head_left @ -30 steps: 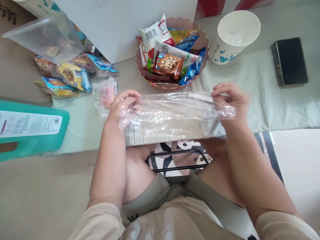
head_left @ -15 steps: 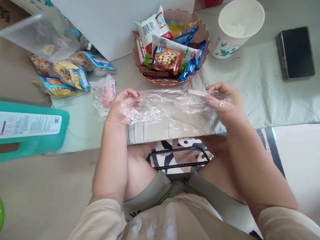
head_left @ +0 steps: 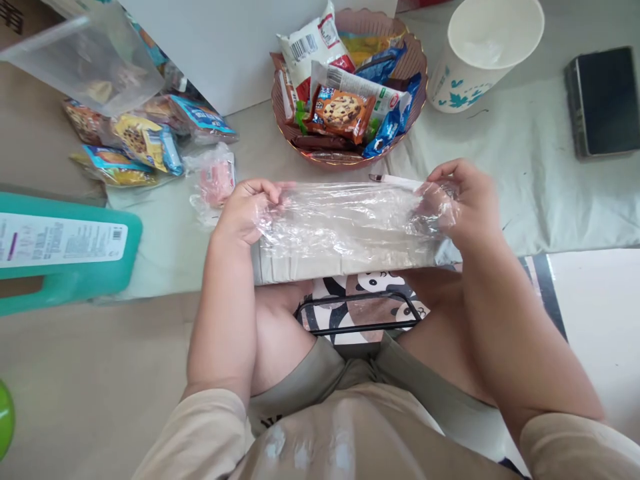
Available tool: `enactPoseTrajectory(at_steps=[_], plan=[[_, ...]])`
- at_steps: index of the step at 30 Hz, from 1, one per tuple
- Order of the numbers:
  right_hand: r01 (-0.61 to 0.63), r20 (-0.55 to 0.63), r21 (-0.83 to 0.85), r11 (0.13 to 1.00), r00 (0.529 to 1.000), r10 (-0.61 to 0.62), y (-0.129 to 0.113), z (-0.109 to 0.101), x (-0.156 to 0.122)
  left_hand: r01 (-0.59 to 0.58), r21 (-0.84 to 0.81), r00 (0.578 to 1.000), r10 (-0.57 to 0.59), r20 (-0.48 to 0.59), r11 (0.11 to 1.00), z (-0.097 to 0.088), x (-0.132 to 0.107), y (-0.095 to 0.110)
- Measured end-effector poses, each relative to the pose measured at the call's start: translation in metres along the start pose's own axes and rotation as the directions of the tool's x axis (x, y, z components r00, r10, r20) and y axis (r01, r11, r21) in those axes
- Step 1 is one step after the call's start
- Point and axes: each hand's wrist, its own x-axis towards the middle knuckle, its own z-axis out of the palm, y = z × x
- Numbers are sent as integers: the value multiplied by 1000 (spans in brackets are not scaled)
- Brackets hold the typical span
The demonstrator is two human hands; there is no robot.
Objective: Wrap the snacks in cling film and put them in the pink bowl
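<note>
I hold a clear plastic zip bag (head_left: 345, 223) stretched sideways between both hands over the near edge of a pale green cloth (head_left: 525, 173). My left hand (head_left: 245, 213) pinches the bag's left end, fingers curled. My right hand (head_left: 467, 203) pinches the right end near the zip strip. Nothing shows inside the bag. Just beyond it stands a brown scalloped bowl (head_left: 413, 50) piled with wrapped snacks, a chocolate-chip cookie packet (head_left: 343, 113) on top.
A white paper cup (head_left: 483, 50) stands at the back right, a dark phone (head_left: 603, 100) further right. Loose snack packets (head_left: 143, 143) and a clear bag (head_left: 85, 63) lie at the back left. A teal jug (head_left: 65, 250) lies left. A white board (head_left: 235, 47) stands behind.
The view shifted slightly. Both hands worked along the bag's top edge, and the bag is now drawn flatter and tighter between them.
</note>
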Motion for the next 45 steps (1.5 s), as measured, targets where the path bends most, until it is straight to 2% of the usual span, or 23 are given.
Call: enactPoseTrajectory(at_steps=[3, 9, 13, 15, 17, 19, 22, 26, 28, 31, 33, 34, 36, 38, 40, 41, 43, 45], plan=[[27, -46, -13, 1000, 999, -27, -1, 2, 1, 35, 99, 999, -34, -8, 994, 2, -1, 2], [136, -96, 164, 977, 988, -121, 8, 2, 7, 27, 66, 997, -22, -78, 997, 3, -2, 6], [51, -111, 230, 972, 993, -26, 14, -1, 13, 27, 32, 999, -26, -36, 999, 5, 0, 7], [14, -87, 246, 969, 996, 8, 17, -3, 17, 14, 24, 1000, -14, -20, 1000, 4, 2, 6], [27, -31, 260, 965, 999, -19, 20, -5, 18, -23, 45, 999, 25, -47, 999, 4, 4, 4], [62, 17, 254, 965, 997, -69, 21, -5, 17, -116, 91, 989, 123, -82, 989, 4, 4, 1], [71, 70, 165, 984, 994, -83, 18, -3, 10, -218, 105, 973, 224, -50, 970, 6, 2, -2], [73, 161, 60, 996, 984, -82, 13, -9, 3, -199, 42, 979, 201, -46, 979, 7, 0, -1], [127, 178, 0, 992, 976, -125, 12, -17, 2, -184, 36, 981, 186, -53, 982, 7, 0, 0], [252, 57, -101, 962, 967, -248, 11, -30, 4, -140, 56, 990, 140, 6, 989, 8, -2, 3], [281, -33, -75, 957, 958, -284, 9, -35, 5, -92, 79, 993, 86, 85, 993, 10, -7, 6], [274, -43, -37, 961, 960, -276, 8, -36, 5, -70, 91, 990, 58, 129, 993, 10, -10, 7], [245, 2, 6, 970, 970, -245, 2, -34, 5, -30, 113, 978, 6, 209, 993, 11, -15, 10], [241, 105, -17, 970, 966, -238, -7, -29, 5, -14, 116, 966, -17, 259, 993, 12, -21, 12], [299, 242, -56, 953, 930, -278, -21, -19, 3, -34, 97, 958, 5, 288, 995, 11, -26, 12], [346, 319, -66, 936, 896, -308, -29, -13, 2, -59, 83, 952, 31, 305, 995, 11, -28, 12], [444, 470, -82, 892, 807, -358, -45, 1, 0, -117, 68, 929, 85, 359, 991, 10, -33, 12], [493, 625, -110, 863, 709, -325, -60, 16, -1, -168, 64, 894, 125, 430, 984, 8, -38, 12]])
